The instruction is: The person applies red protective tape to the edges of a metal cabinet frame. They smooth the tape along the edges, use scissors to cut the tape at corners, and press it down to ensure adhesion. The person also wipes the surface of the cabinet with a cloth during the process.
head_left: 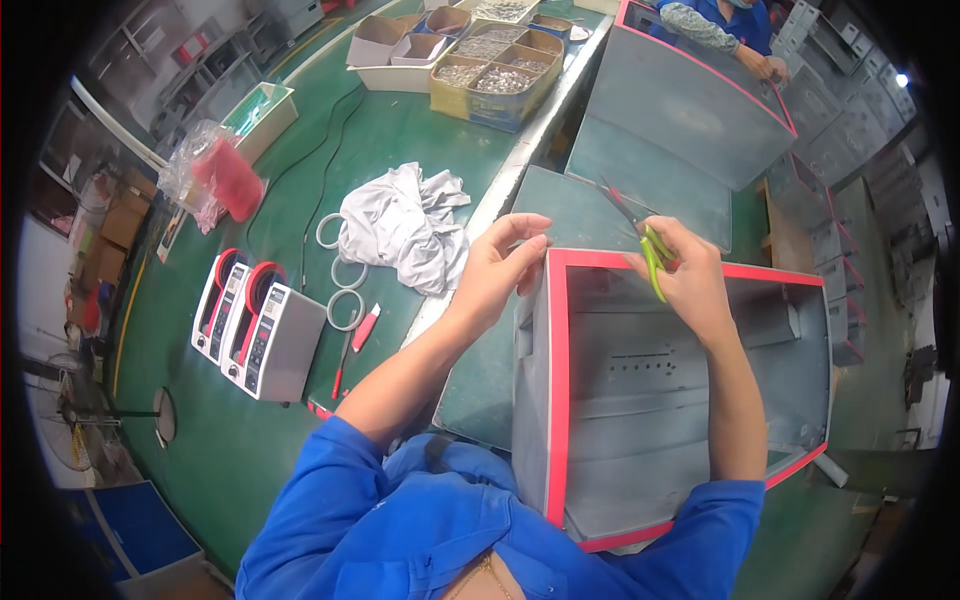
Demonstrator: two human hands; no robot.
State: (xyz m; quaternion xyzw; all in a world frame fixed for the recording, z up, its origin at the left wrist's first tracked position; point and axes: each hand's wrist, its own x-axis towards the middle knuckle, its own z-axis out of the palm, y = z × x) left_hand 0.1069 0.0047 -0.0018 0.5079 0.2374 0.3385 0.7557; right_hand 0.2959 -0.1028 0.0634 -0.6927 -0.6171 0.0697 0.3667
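"Fingers of the right hand (690, 275): what have they got?"

"Scissors (652, 262). They are wrapped round the green handles, at the far edge of the box (558, 400), with the blades pointing away from the person (400, 530) and to the left."

"And the left hand (495, 265)?"

"It is at the box's far left corner, thumb and index finger bent toward each other. I cannot tell whether they pinch anything."

"How does the box lie?"

"Right in front of the person, a little to the right, its open face up. It is grey with a red rim, and a group of small holes shows inside."

"What is to its left?"

"The green tabletop (400, 130). On it lies a crumpled pale cloth (405, 235), with 3 grey rings (329, 308) along its left side. Just beside the nearest ring is a red cutter (366, 329). Further left, 2 white machines (275, 350) stand side by side, each with a red ring."

"Beyond those?"

"A red roll (230, 182) in clear plastic, and a bin (475, 103) with small parts in its compartments."

"Anybody else?"

"Yes, 1 co-worker (755, 30) in blue, with a hand (762, 66) near the rim of a 2nd grey box (690, 100)."
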